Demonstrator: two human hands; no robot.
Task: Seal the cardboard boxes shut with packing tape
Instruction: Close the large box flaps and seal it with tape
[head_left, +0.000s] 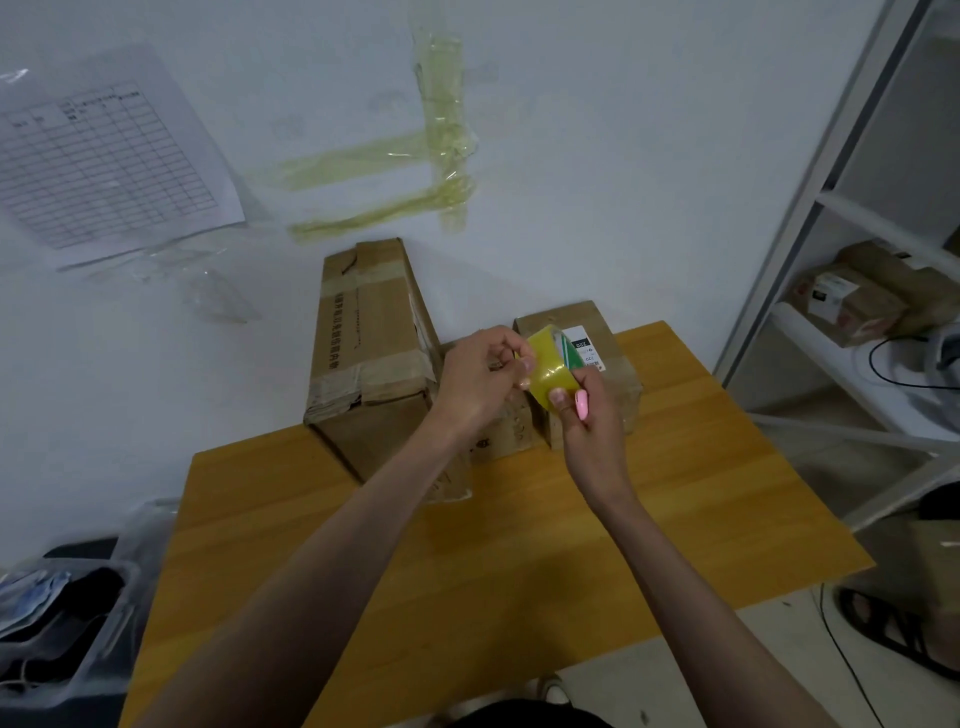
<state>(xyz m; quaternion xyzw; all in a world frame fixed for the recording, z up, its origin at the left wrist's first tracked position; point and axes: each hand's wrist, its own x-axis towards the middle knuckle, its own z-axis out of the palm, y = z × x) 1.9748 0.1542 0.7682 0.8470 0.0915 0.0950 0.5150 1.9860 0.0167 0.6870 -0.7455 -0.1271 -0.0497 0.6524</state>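
- A wooden desk (519, 561) stood nearest, its yellow-brown top bare toward the front edge.
- Above its middle, both forearms reached out, holding a yellow roll of packing tape (551, 375) in the air just in front of the boxes.
- The right hand (592, 415) had its grip clamped on the roll from below, with a small pink object (582, 405) tucked against its fingers.
- The left hand (480, 379) pinched at the roll's near side, fingers curled together on the tape.
- Behind the hands, a small cardboard box (613, 374) with a white label sat on the desk.
- To its left, a tall cardboard box (374, 364), already banded with tape, stood against the wall.
- Old tape strips (441, 156) clung to the wall.
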